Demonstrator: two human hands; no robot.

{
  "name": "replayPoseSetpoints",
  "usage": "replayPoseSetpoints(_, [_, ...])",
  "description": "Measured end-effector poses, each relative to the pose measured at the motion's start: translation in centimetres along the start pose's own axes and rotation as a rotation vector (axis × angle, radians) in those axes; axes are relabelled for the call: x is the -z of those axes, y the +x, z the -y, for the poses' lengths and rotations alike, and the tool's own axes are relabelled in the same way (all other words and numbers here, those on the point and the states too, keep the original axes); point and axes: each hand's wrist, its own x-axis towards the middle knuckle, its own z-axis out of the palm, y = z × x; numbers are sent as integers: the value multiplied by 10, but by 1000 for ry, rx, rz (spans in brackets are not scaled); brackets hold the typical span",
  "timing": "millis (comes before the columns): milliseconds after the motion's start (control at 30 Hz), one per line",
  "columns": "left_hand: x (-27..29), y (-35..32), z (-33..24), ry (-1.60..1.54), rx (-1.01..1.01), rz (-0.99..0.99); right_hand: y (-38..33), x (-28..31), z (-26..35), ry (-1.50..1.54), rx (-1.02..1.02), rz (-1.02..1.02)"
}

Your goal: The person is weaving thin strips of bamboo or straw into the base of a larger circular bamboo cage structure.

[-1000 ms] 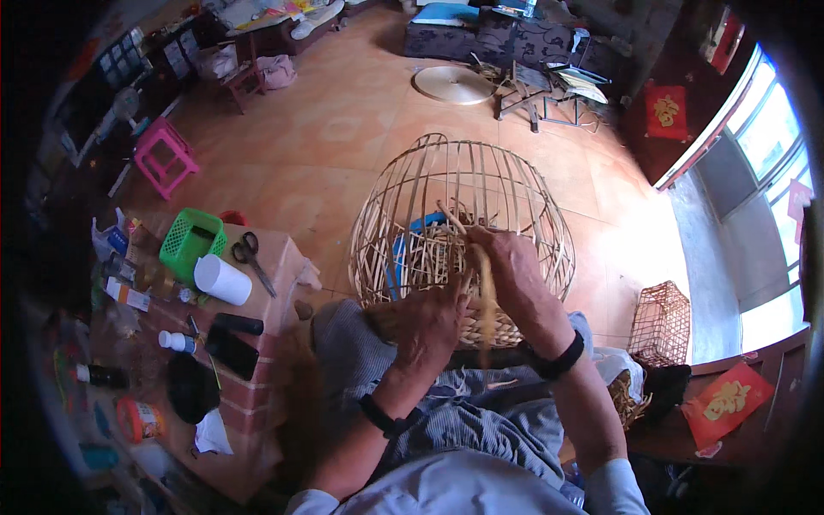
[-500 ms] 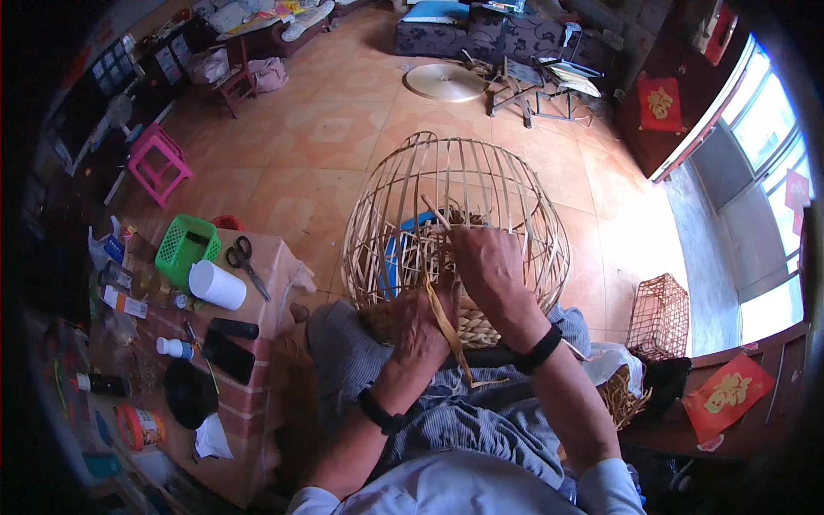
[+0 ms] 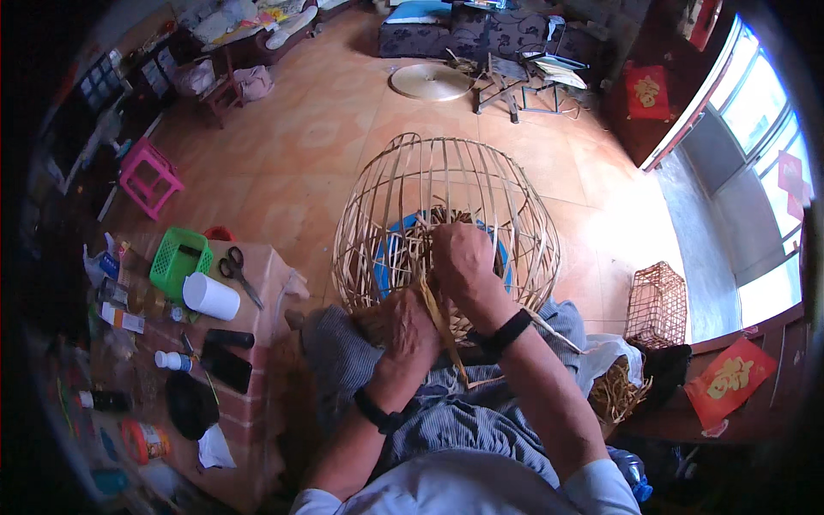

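Left hand (image 3: 410,326): closed against the near rim of the bamboo cage frame (image 3: 446,227), which rests on the person's lap. Right hand (image 3: 459,257): just beyond the left hand, fingers clamped on a bamboo strip (image 3: 442,330); exact grip unclear. Scissors (image 3: 238,273) lie on the desk (image 3: 257,378), well left of both hands.

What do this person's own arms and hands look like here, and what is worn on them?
Both forearms are bare. The left hand and the right hand wear no gloves. Each wrist carries a black band. Light, pale-blue short sleeves show at the lower edge.
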Motion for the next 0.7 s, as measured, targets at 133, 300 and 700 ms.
replayPoseSetpoints(133, [3,11,-5,126,85,140,-5,-4,-11,70,60,1])
replayPoseSetpoints(300, [13,14,-14,45,184,174,-11,12,-39,586,82,194])
replayPoseSetpoints(700, [13,9,-1,171,24,138,-26,47,-41,988,-167,285])
